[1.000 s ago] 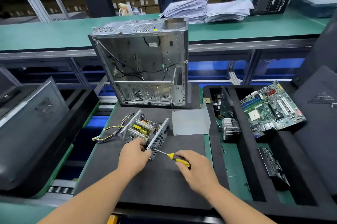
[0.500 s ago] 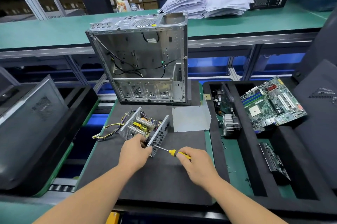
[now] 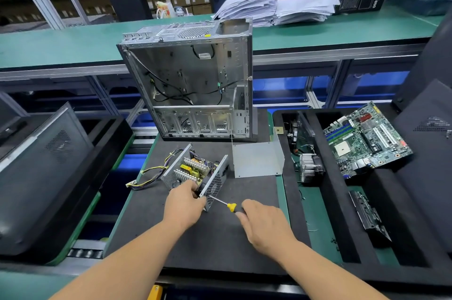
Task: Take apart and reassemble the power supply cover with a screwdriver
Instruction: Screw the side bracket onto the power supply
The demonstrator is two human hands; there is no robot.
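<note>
1. Head view: the opened power supply unit (image 3: 195,171), a box of perforated grey sheet metal, lies on the matte black foam work mat (image 3: 208,246), near and slightly left of centre. Its top is off, baring ribbed aluminium heatsinks and yellow parts inside.
2. Its long axis runs from far-left to near-right; the mesh end panel faces right and toward the viewer. A bundle of yellow and black wires (image 3: 144,177) trails off its left side onto the mat's edge.
3. The left hand (image 3: 184,204) grips the near corner of the unit, fingers curled over the edge.
4. The right hand (image 3: 263,220) is wrapped around the yellow-and-black handled screwdriver (image 3: 226,204). Its thin steel shaft points far-left, the tip against the mesh panel.
5. The bent plain grey sheet-metal cover (image 3: 256,160) lies just right of the unit, apart from it.
6. Beyond stands an empty silver steel computer case (image 3: 190,79), upright, its open side facing near.
7. To the right, a green motherboard (image 3: 367,138) rests tilted in a black foam tray (image 3: 330,226).
</note>
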